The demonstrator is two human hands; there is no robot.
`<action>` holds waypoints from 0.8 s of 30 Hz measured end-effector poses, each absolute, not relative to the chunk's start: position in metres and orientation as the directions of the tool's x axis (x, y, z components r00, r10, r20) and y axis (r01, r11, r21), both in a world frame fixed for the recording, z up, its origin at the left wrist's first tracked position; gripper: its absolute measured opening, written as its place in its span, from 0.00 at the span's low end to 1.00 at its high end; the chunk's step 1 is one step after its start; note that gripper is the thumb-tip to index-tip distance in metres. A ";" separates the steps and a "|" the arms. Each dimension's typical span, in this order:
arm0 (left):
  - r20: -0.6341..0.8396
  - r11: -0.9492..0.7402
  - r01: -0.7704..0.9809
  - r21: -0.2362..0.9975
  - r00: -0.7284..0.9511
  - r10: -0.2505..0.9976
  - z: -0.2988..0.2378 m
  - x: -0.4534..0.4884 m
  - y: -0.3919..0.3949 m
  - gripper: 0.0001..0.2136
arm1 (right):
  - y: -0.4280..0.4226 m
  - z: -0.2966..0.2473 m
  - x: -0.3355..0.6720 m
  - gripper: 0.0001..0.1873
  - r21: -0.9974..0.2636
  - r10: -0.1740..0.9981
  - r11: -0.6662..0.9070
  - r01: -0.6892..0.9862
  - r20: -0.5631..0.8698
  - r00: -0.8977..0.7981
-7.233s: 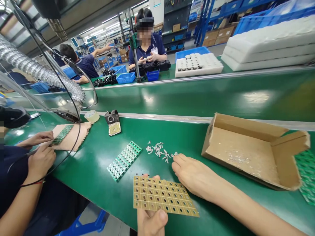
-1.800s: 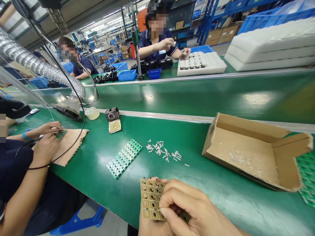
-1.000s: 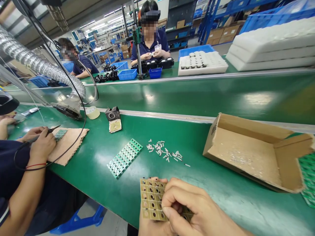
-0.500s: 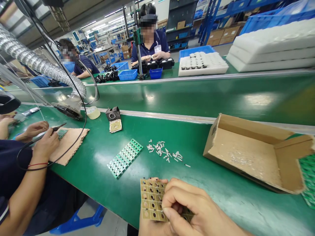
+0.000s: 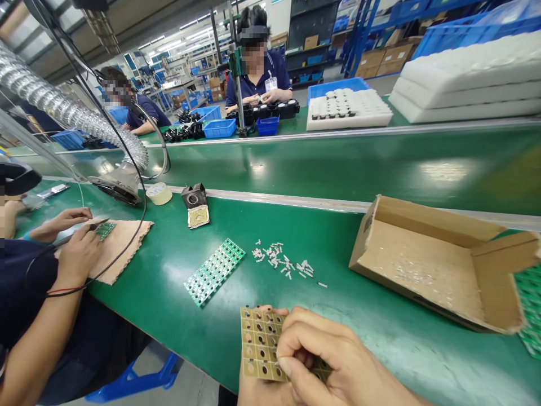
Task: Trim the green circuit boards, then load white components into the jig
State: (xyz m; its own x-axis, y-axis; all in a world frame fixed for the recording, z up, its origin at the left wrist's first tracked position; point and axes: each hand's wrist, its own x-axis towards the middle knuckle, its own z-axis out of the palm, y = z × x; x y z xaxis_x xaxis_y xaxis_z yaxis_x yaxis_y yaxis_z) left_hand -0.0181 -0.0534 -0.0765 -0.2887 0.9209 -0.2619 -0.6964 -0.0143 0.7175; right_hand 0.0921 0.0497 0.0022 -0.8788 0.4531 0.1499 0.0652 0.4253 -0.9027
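Right hand curled, thumb and fingertips pinched together, pressing on the lower right part of the tan perforated grid board; whether a part sits between them I cannot tell. My left hand grips that board from beneath, clamped on it, fingertips showing over its far edge, above the near rim of the green bench. Just beyond the board lies a scatter of small white parts. Beyond it to the left, a green circuit panel lies flat; beyond it to the right sits an open brown cardboard box. Well to the board's left, a co-worker's hand rests at a brown pad.
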 end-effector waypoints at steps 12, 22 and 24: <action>-0.263 -0.120 -0.773 0.622 -0.351 0.899 -0.090 -0.007 -0.056 0.36 | 0.048 -0.002 0.090 0.08 -0.890 0.464 0.455 0.036 0.202 -0.862; -0.239 -0.112 -0.731 0.673 -0.358 0.902 -0.098 -0.011 -0.056 0.30 | 0.047 -0.002 0.091 0.09 -0.856 0.457 0.516 -0.024 0.299 -0.838; -0.239 -0.117 -0.691 0.714 -0.397 0.886 -0.097 -0.012 -0.058 0.29 | 0.049 0.000 0.091 0.09 -0.864 0.458 0.503 -0.023 0.290 -0.840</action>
State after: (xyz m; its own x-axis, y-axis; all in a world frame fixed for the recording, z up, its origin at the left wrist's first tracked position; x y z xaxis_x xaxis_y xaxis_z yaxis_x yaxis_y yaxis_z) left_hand -0.0116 -0.0578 -0.0968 -0.3971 0.8861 -0.2389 -0.6906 -0.1171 0.7136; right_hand 0.0913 0.0486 -0.0002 -0.8404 0.4581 0.2897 -0.0233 0.5034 -0.8637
